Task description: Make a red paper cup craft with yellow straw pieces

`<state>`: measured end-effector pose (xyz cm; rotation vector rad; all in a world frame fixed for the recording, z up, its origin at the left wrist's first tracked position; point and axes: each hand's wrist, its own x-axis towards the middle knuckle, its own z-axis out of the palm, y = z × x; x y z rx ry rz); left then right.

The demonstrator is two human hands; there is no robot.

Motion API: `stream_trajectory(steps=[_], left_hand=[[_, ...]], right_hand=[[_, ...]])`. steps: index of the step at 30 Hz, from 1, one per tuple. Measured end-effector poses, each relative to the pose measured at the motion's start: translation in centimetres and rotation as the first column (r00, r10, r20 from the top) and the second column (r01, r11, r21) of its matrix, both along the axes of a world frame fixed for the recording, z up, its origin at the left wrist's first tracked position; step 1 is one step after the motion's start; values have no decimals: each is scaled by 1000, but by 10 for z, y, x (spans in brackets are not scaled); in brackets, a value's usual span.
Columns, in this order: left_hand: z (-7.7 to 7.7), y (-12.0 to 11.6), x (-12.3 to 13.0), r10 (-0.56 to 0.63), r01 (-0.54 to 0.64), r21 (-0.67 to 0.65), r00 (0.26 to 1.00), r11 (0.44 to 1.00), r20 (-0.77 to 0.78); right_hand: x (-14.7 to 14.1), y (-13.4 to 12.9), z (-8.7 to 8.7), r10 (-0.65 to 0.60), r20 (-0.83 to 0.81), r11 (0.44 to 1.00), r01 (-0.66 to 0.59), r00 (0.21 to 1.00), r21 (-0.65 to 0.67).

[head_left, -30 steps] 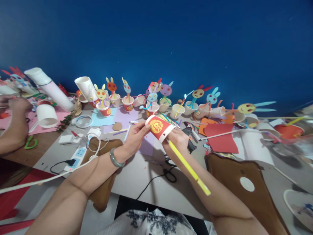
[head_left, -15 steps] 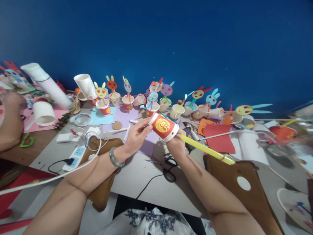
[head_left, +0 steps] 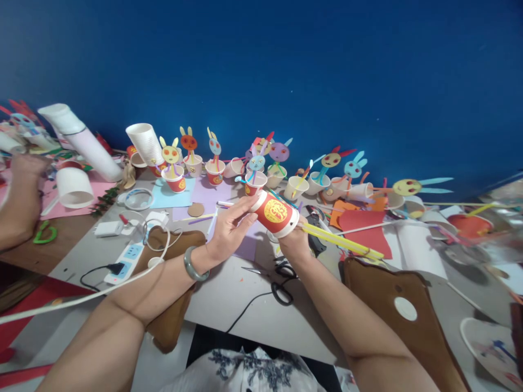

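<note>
A red and white paper cup (head_left: 275,212) with a gold round print lies tilted on its side in the air between my hands. My left hand (head_left: 232,228), with a bracelet at the wrist, has its thumb and fingers closed on the cup's left end. My right hand (head_left: 296,242) grips the right, rimmed end from below and behind; most of its fingers are hidden. Yellow strips (head_left: 343,241) stick out to the right from beside my right hand. Black-handled scissors (head_left: 281,293) lie on the table below the cup.
Behind stand several cups with paper rabbit heads, one yellow (head_left: 170,154). At left are a power strip (head_left: 131,260), cables and another person's arm (head_left: 20,201). Red paper (head_left: 365,231) and a brown mat (head_left: 392,305) lie at right; a stack of cups (head_left: 144,142) leans at the back.
The cup has shifted slightly right and turned a little. The yellow strips now look more spread apart and sit lower. The other person's arm has moved slightly.
</note>
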<state>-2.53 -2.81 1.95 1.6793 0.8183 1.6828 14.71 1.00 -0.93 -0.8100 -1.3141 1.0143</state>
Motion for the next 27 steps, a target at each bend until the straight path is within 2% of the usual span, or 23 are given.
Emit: stream_trajectory(steps=[4,8,12,16,23,25,27], left_hand=[[-1,-3,-1,14,-10,67,998,998,-63],[0,-5,-2,71,-42,205,988,978,-135],[3,-6,-3,141,-72,338,973,938,-185],[6,-6,-5,168,-84,403,970,912,-177],[9,-8,-5,164,-56,462,966,885,-198],[9,-9,-5,162,-55,472,969,880,-189],[10,-9,-4,174,-61,493,967,868,-186]], right_hand=[[-1,-1,7,11,-51,1000,-10,999,23],[-1,-4,21,68,-114,997,-71,991,-20],[1,-10,35,173,-152,973,-193,973,-128],[-1,-14,45,269,-197,929,-308,943,-204],[-3,-12,38,286,-248,890,-352,926,-291],[-3,-16,36,274,-196,904,-322,942,-281],[-5,-21,34,240,-90,944,-254,967,-211]])
